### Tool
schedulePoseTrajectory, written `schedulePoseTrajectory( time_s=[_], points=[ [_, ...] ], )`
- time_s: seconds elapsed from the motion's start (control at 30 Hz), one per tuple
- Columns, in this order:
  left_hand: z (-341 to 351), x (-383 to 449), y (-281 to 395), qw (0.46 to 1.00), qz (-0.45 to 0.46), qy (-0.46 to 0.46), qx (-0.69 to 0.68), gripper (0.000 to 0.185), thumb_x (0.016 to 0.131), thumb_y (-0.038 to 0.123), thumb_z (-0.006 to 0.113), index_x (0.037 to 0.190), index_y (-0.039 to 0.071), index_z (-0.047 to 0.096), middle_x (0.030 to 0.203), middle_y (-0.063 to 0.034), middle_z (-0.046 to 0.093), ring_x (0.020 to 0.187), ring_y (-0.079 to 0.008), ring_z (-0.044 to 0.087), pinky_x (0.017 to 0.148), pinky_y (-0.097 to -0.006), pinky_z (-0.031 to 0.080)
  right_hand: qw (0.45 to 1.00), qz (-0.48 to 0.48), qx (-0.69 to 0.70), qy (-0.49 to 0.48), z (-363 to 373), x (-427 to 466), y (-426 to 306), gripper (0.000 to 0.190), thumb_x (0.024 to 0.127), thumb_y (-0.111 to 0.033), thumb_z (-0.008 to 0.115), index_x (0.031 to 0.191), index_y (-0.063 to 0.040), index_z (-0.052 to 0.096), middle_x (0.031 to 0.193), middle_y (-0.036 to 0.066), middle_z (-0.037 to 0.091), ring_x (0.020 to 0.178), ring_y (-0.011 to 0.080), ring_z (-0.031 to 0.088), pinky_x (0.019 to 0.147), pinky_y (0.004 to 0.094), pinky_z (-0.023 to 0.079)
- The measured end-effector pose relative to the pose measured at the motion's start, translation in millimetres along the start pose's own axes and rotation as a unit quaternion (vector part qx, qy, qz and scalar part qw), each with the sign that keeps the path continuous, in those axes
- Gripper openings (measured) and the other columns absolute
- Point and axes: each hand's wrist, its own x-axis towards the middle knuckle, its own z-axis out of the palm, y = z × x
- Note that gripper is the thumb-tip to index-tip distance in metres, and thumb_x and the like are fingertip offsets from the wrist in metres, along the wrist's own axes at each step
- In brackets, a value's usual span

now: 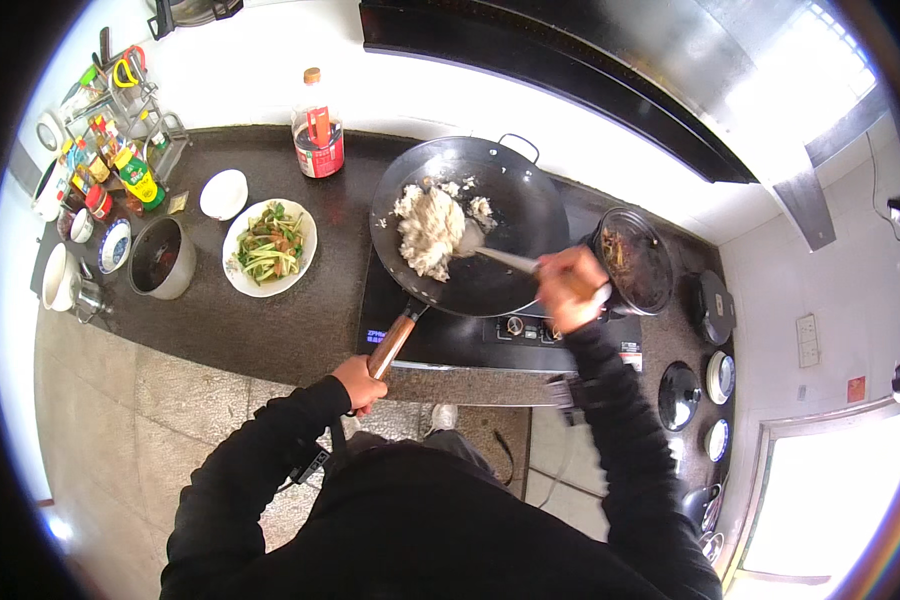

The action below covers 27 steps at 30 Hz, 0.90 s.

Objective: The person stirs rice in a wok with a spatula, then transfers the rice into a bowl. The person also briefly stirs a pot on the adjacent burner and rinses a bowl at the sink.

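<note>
My left hand [360,384] is closed around the wooden handle [392,345] of a black wok [525,202] that stands on an induction cooktop [450,337]. In my right hand [572,289], blurred by motion, is a spatula [506,259] whose blade touches a heap of cooked rice [431,229] in the wok's left half. Smaller clumps of rice lie just right of the heap. An oval white plate [311,259] of cut green and orange vegetables [270,247] rests on the dark counter left of the wok.
A dark pot [667,289] with food stands close at the wok's right. Behind left is a plastic bottle [319,146] of dark liquid. A white bowl [223,194], a metal pot [184,259] and seasoning bottles [139,178] stand farther left. A glass lid [679,396] lies at the right.
</note>
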Motion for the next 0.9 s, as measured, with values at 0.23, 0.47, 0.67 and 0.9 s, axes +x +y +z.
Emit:
schedulePoseTrajectory(
  time_s=[0.23, 0.47, 0.67, 0.9],
  points=[
    [-1, 1, -4, 1.000, -0.002, 0.024, 0.007, 0.032, 0.073, 0.010, 0.062, 0.096, -0.006, 0.046, 0.055, -0.0115, 0.055, 0.038, -0.0189, 0.055, 0.034, -0.0334, 0.043, 0.982, 0.141, -0.058, -0.108, -22, 9, -1, 0.008, 0.084, 0.002, 0.057, 0.076, -0.002, 0.055, 0.063, 0.003, 0.057, 0.052, 0.0069, 0.051, 0.046, 0.0234, 0.042],
    [-4, -2, 1, 0.999, -0.011, 0.017, 0.038, 0.030, 0.070, 0.013, 0.063, 0.089, -0.006, 0.049, 0.053, -0.0131, 0.056, 0.038, -0.0194, 0.056, 0.034, -0.0338, 0.044, 0.986, 0.133, 0.028, -0.096, -5, 17, 11, 0.007, 0.076, 0.002, 0.063, 0.080, -0.001, 0.058, 0.074, 0.005, 0.059, 0.061, 0.0106, 0.058, 0.056, 0.0228, 0.045],
    [-5, -5, -1, 1.000, 0.007, 0.018, 0.001, 0.031, 0.070, 0.012, 0.062, 0.092, -0.006, 0.050, 0.054, -0.0132, 0.056, 0.038, -0.0196, 0.056, 0.035, -0.0340, 0.045, 0.973, 0.088, -0.116, -0.179, -48, 60, 21, 0.004, 0.081, -0.002, 0.061, 0.085, -0.001, 0.062, 0.067, 0.003, 0.059, 0.061, 0.0084, 0.057, 0.056, 0.0219, 0.043],
    [-6, -6, 0, 0.998, 0.004, 0.042, 0.044, 0.034, 0.071, 0.012, 0.062, 0.094, -0.009, 0.050, 0.055, -0.0145, 0.057, 0.041, -0.0210, 0.058, 0.038, -0.0337, 0.047, 0.971, 0.177, -0.010, -0.162, -50, 77, 48, 0.015, 0.081, -0.007, 0.066, 0.093, 0.000, 0.061, 0.078, 0.004, 0.061, 0.066, 0.0088, 0.059, 0.059, 0.0220, 0.050]
  ],
)
